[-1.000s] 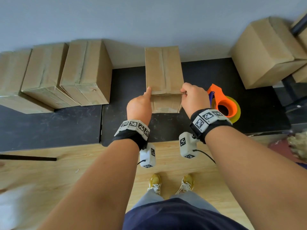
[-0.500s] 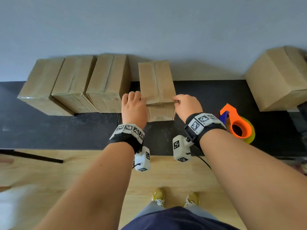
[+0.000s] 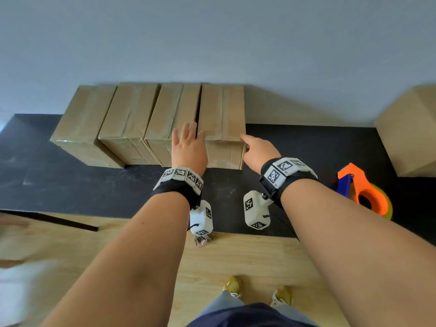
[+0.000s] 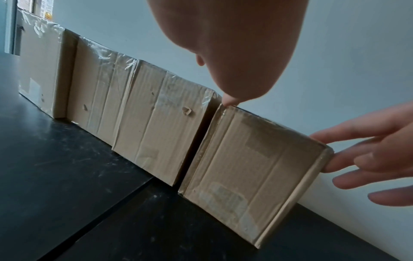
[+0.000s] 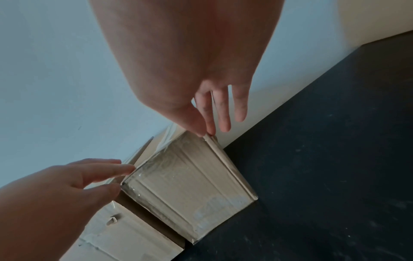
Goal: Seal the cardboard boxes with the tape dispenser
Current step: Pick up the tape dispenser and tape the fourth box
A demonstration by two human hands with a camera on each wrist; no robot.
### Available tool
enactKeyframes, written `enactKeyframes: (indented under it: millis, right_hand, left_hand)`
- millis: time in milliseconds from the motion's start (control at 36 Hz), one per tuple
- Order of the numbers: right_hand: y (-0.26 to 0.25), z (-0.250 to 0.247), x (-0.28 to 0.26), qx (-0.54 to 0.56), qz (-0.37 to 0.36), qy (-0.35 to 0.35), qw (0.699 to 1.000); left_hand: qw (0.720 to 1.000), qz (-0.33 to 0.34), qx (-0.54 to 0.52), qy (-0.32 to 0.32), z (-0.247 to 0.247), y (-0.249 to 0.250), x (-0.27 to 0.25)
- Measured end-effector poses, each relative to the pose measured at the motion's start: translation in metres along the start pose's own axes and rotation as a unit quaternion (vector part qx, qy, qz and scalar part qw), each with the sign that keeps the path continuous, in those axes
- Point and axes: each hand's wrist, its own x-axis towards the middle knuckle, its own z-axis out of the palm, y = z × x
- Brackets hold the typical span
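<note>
Flanking the fourth taped box (image 3: 221, 119) at the row's right end: left hand (image 3: 188, 147) and right hand (image 3: 258, 151) both slack, fingertips touching only. Tape dispenser (image 3: 364, 195) lies on the table (image 3: 70, 185) to the right, nearer the right hand; untaped box (image 3: 410, 131) beyond it.

- Boxes (image 3: 151, 119): tan, glossy clear tape.
- Dispenser (image 3: 361, 192): orange, blue part; roll yellowish.
- Table (image 3: 70, 185): black.
- Wristbands (image 3: 179, 182): black, white checker-code tags.
- Floor (image 3: 247, 258): pale wood.
- Wall (image 3: 212, 38): grey-blue.
</note>
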Motion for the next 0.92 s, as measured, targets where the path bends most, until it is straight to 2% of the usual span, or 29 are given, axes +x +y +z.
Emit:
enactKeyframes:
  millis: [111, 250, 444, 639, 750, 917]
  right_hand:
    - [0.011, -0.003, -0.008, 0.032, 0.002, 0.040, 0.999]
    - [0.044, -0.012, -0.026, 0.055, 0.061, 0.090, 0.993]
    - [0.116, -0.029, -0.064, 0.057, 0.162, 0.121, 0.978]
    - [0.194, -0.034, -0.095, 0.061, 0.259, 0.128, 0.955]
    - [0.231, -0.029, -0.104, 0.029, 0.293, 0.129, 0.947]
    - [0.268, -0.016, -0.097, 0.014, 0.291, 0.070, 0.954]
  left_hand:
    - [0.999, 0.003, -0.026, 0.044, 0.004, 0.009, 0.003]
    - [0.995, 0.051, -0.061, 0.059, 0.005, 0.041, 0.010]
    - [0.988, 0.149, -0.035, 0.018, 0.004, 0.115, 0.015]
    - [0.976, 0.206, -0.034, -0.064, 0.018, 0.198, 0.005]
    - [0.971, 0.211, -0.040, -0.107, 0.030, 0.239, -0.007]
    - [0.973, 0.178, -0.038, -0.139, 0.054, 0.274, -0.029]
